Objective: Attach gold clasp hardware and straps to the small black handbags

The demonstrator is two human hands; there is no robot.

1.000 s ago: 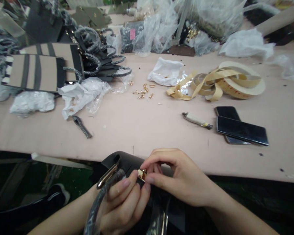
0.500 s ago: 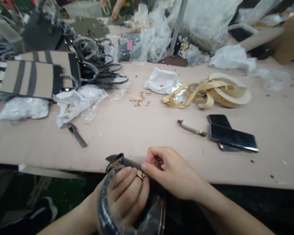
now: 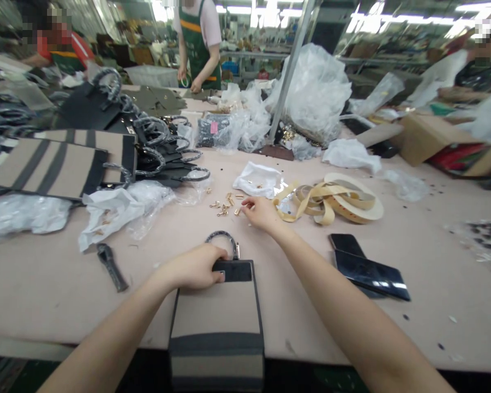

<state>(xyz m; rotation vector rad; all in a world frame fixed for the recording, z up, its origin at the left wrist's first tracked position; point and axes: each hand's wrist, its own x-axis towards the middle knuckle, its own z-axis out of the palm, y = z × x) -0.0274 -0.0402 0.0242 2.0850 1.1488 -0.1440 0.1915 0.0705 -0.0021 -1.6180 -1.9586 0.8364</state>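
A striped beige and black handbag lies at the table's front edge, its lower end hanging over. My left hand is closed on its dark top band, thumb on the front face. A dark braided handle arches beyond that hand, with a gold metal part by its right end. My right hand is stretched forward, its fingertips pinched at a small gold fitting. Several similar gold fittings lie just left of it.
Stacked handbags and plastic wrapping are on the left. A yellow tape roll and two phones lie on the right. A dark strap piece lies front left. Across the table stands a co-worker in a green apron.
The bag came from below the edge onto the table, and my left hand moved to its top. My right hand left the bag and reached the gold fittings. The view tilted up.
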